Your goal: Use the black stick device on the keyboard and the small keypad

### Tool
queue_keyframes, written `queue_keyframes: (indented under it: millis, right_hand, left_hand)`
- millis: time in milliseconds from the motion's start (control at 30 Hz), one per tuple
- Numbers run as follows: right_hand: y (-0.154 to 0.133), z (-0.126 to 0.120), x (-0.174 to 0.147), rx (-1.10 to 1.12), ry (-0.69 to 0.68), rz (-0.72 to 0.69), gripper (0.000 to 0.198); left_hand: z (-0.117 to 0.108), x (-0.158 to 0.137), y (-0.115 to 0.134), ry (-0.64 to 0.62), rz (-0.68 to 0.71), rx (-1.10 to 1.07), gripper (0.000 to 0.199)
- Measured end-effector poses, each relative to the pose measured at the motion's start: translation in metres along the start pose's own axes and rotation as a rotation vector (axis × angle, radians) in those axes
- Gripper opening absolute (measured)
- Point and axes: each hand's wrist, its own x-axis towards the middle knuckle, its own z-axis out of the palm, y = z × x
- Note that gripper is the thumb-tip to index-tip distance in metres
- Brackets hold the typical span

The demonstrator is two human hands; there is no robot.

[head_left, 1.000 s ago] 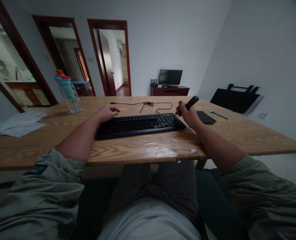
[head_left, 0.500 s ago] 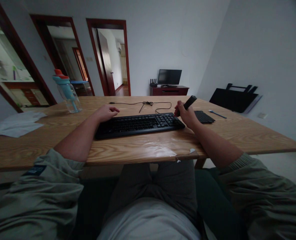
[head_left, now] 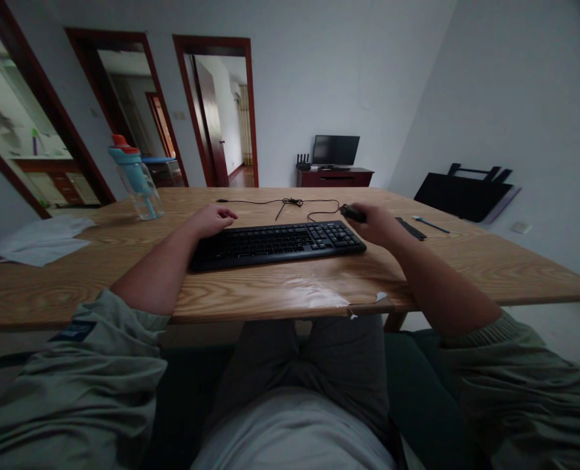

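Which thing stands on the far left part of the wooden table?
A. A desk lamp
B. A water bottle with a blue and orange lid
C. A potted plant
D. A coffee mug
B: the water bottle with its blue and orange lid stands upright on the table, left of the keyboard and beyond the left hand.

A blue water bottle (head_left: pixel 136 182) and white papers (head_left: pixel 40 240) sit on the wooden table (head_left: pixel 490 254).
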Motion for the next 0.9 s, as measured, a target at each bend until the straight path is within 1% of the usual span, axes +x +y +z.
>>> queue_keyframes:
  millis: [100, 167, 267, 333, 400, 433, 500, 567, 600, 667, 733, 800, 900]
  right_hand:
    - [-0.007, 0.003, -0.001, -0.105, -0.227, 0.075, 0.008]
    - [-0.011, 0.007, -0.002, -0.138, -0.308, 0.116, 0.008]
    - [-0.016, 0.01, -0.001, -0.198, -0.363, 0.131, 0.009]
    - [-0.017, 0.005, 0.0, -0.228, -0.369, 0.124, 0.008]
    - [-0.013, -0.009, 0.003, -0.227, -0.366, 0.139, 0.007]
    - [-0.008, -0.021, 0.004, -0.22, -0.357, 0.16, 0.009]
    - [0.009, -0.05, 0.003, -0.198, -0.296, 0.227, 0.015]
    - [0.036, -0.084, -0.004, -0.168, -0.185, 0.333, 0.02]
    - [0.052, -0.1, -0.011, -0.152, -0.092, 0.37, 0.024]
    - [0.087, -0.125, -0.03, -0.213, 0.086, 0.518, 0.032]
    - [0.12, -0.138, -0.052, -0.344, 0.164, 0.664, 0.038]
    - [0.145, -0.14, -0.071, -0.47, 0.088, 0.749, 0.042]
    - [0.163, -0.131, -0.086, -0.503, -0.037, 0.689, 0.039]
  left_hand:
    - [-0.001, -0.001, 0.002, -0.005, -0.007, 0.017, 0.034]
    - [-0.002, 0.0, 0.002, -0.007, -0.008, 0.021, 0.032]
    - [-0.002, 0.0, 0.001, -0.005, 0.0, 0.023, 0.031]
    - [-0.002, 0.001, 0.0, -0.004, 0.002, 0.024, 0.031]
    - [-0.001, 0.001, 0.0, -0.006, -0.004, 0.025, 0.032]
    - [-0.001, 0.001, 0.0, -0.007, -0.01, 0.026, 0.032]
    - [-0.001, 0.001, -0.001, -0.01, -0.02, 0.028, 0.034]
    - [0.0, 0.002, -0.002, -0.013, -0.022, 0.028, 0.036]
    - [0.0, 0.002, -0.003, -0.012, -0.017, 0.03, 0.036]
    - [0.001, 0.004, -0.005, -0.011, -0.002, 0.039, 0.038]
    - [0.002, 0.005, -0.007, -0.012, 0.004, 0.043, 0.04]
    - [0.003, 0.006, -0.01, -0.021, 0.0, 0.037, 0.042]
    - [0.005, 0.007, -0.013, -0.033, -0.006, 0.028, 0.041]
